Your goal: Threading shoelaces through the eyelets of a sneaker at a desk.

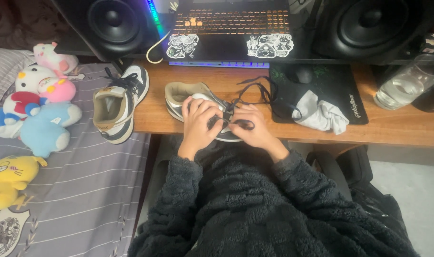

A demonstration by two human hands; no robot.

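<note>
A tan, white and dark sneaker point(181, 95) lies on the wooden desk point(398, 128) right in front of me. My left hand point(199, 124) rests on its tongue and grips the shoe. My right hand point(255, 126) pinches a black shoelace point(255, 90) at the eyelets; the lace trails back in loops toward the mouse pad. A second matching sneaker point(118, 102) sits to the left, half on the desk edge, half on the bed, with its laces loose.
A laptop point(231, 28) with a lit keyboard stands at the back between two black speakers point(113, 21). A mouse pad point(340, 88) holds a mouse and a white cloth point(321, 114). A glass of water point(407, 85) is at right. Plush toys point(41, 109) lie on the striped bed.
</note>
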